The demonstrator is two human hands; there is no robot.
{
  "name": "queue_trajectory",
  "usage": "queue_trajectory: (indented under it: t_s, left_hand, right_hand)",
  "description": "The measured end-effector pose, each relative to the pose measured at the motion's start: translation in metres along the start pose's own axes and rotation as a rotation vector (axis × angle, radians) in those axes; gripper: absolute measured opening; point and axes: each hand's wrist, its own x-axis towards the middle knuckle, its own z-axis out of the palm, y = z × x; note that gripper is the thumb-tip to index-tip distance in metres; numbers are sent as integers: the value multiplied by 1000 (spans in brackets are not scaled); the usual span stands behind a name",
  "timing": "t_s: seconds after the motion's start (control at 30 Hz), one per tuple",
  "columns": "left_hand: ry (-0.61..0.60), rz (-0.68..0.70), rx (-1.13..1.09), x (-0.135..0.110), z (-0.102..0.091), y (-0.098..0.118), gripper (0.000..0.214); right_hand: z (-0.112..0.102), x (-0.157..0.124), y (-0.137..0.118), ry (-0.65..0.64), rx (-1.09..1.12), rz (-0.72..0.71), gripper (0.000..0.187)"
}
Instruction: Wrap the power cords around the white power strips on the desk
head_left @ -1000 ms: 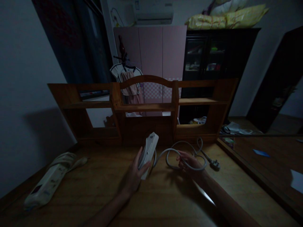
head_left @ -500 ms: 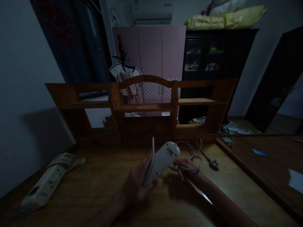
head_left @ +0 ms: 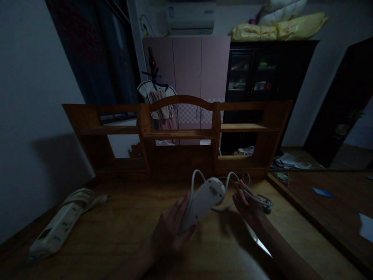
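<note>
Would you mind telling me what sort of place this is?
Most likely a dim bedroom in a home: a pink wardrobe, hanging clothes, and a wooden desk with a shelf unit.

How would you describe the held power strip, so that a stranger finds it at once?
Find the wooden desk with a shelf unit at its back. Before the shelf's middle, the left hand holds a white power strip, its cable looping to the right hand. The other strip lies alone at far left.

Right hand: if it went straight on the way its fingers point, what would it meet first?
Likely the loop of the white cable that the right hand grips, just beyond its fingertips; behind it the wooden shelf, depth unclear.
</note>
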Motion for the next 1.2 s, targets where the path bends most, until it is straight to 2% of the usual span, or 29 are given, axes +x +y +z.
queue_trajectory:
  t_s: [0.07,0.13,0.23,0.37,0.43,0.53,0.63,0.77,0.9,1.0,1.1,1.2]
  left_hand:
    - [141,-237,-119,5,-2,-1,75]
    - [269,-449,-333,13,-6,-3,68]
    - [438,-678,-647,21,-7,-14,59]
    - [608,-976,-846,17,2,-41,56]
    - [647,-1071,-894,12,7,-53,58]
    - [683,-1108,-949,10,9,-60,58]
    - [608,-1086,-1056,12,8,-53,55]
    - [425,-1017,-1267,14,9,-36,46]
    - [176,-1036,-1475,12,15,-32,40]
    - [15,-1073,-1582,11,16,-34,42]
    - [-35,-1081,-1616,13,14,-35,42]
    - [38,-1171,-1585,16,11,-41,42]
  right_hand:
    - [-3,2,2,12,21,-39,21]
    - [-4,1,6,-22,32,-21,19]
    - [-3,0,12,-72,56,56,13]
    - [-5,-4,20,-132,140,125,21]
    - [-8,-6,20,-129,211,147,25]
    - [-12,-6,16,11,323,153,28]
    - [-12,-3,9,98,368,122,37]
    - [-4,-1,2,30,281,82,47]
    - [3,-5,4,-19,277,150,38]
    - [-5,-6,9,-41,296,207,34]
    - [-18,-3,13,-14,227,223,30]
    - [-24,2,16,26,157,241,28]
